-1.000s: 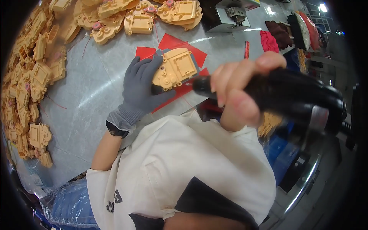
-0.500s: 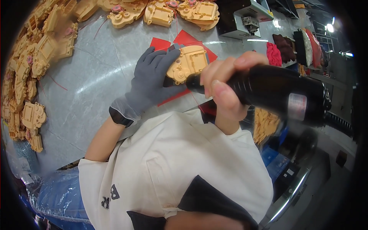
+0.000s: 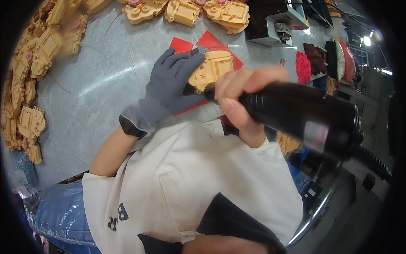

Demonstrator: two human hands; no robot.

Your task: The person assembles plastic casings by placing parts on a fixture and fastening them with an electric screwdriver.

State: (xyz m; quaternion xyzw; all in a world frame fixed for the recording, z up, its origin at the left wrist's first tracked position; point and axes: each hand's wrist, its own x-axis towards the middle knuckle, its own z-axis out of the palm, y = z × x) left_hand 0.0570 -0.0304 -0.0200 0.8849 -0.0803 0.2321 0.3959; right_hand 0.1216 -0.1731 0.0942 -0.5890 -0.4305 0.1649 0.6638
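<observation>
My left hand (image 3: 169, 84), in a grey glove with a black wrist strap, grips the left edge of a yellow moulded plastic housing (image 3: 222, 62). Its fingers reach over the top and the thumb lies below. Red sheets (image 3: 208, 39) lie under and around the housing, with a grey block partly visible at its upper edge. My bare right hand (image 3: 249, 89) is wrapped round the front of a black electric screwdriver (image 3: 292, 112). The nose of this tool meets the lower part of the housing; its bit is hidden, so I cannot tell exactly where it touches.
Many similar yellow housings (image 3: 46, 46) are heaped along the table's left side, with several more (image 3: 182, 10) along the far edge. A black and grey machine (image 3: 270, 25) stands at the far right, near pink cloth (image 3: 303, 67). Thin red wires (image 3: 59, 82) lie on the grey tabletop (image 3: 101, 63).
The screwdriver's rear end and my right hand have shifted slightly left and down. My left hand keeps its grip on the housing, and the whole view has shifted a little.
</observation>
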